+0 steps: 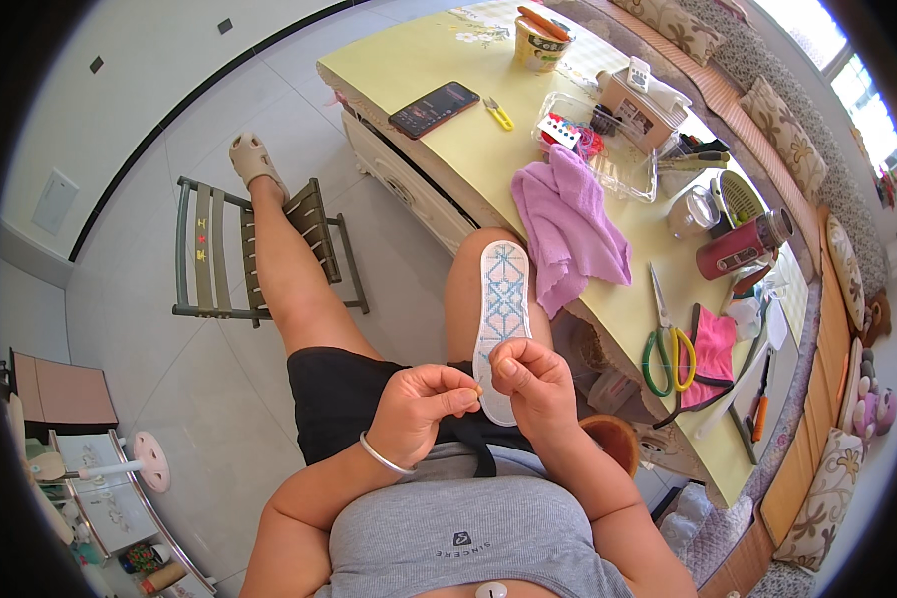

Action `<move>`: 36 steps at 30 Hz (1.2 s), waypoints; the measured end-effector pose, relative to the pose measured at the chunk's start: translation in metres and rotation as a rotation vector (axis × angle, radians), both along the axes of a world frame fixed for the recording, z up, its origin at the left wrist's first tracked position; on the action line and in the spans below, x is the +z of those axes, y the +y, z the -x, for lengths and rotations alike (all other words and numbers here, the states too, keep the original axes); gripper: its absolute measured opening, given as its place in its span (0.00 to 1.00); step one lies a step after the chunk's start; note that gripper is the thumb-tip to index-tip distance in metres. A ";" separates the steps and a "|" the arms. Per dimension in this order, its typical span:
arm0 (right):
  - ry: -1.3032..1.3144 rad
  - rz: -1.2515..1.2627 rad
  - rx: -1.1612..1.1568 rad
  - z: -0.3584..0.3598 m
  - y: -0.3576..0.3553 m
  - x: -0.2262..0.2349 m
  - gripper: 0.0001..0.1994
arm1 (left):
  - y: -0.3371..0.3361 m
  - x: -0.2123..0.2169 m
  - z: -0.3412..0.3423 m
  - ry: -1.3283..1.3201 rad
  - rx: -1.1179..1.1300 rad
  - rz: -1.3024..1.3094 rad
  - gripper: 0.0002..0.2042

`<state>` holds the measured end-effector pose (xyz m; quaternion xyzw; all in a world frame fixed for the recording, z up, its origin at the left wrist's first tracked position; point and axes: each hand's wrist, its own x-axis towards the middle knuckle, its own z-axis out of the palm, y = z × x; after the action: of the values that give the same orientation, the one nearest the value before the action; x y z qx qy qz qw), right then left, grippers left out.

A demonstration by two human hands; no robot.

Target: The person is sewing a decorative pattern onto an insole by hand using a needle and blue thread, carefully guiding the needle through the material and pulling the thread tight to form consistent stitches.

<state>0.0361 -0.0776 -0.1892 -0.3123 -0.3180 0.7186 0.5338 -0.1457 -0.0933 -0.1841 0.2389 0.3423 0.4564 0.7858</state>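
A white insole with a blue cross-stitch pattern lies lengthwise over my right thigh. Beside its lower part, my left hand is closed in a pinch, thumb against forefinger; what sits between the tips is too small to name. My right hand is over the insole's lower half, its thumb and forefinger pressed together and the other fingers curled in. Whatever that hand grips is hidden. The two hands are close together but apart.
The yellow-topped table at right bears a lilac towel, scissors, pink cloth, yellow thread snips, a phone, a clear plastic box and a dark red bottle. My left foot rests on a folding chair.
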 end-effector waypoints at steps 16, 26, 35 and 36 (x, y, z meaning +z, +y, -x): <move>0.104 0.130 0.108 0.006 -0.004 -0.002 0.03 | 0.000 0.002 -0.001 -0.050 0.001 0.031 0.05; 0.091 0.118 0.102 0.005 -0.004 -0.003 0.03 | 0.000 0.000 -0.001 -0.053 -0.004 0.029 0.05; 0.045 0.083 0.114 0.006 -0.002 -0.001 0.03 | 0.002 -0.004 0.001 -0.074 -0.017 0.035 0.05; 0.040 0.073 0.120 0.006 -0.002 -0.001 0.03 | 0.003 -0.004 0.002 -0.077 -0.021 0.038 0.05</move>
<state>0.0304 -0.0791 -0.1901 -0.2975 -0.2989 0.7666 0.4842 -0.1474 -0.0907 -0.1879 0.2098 0.3181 0.4503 0.8075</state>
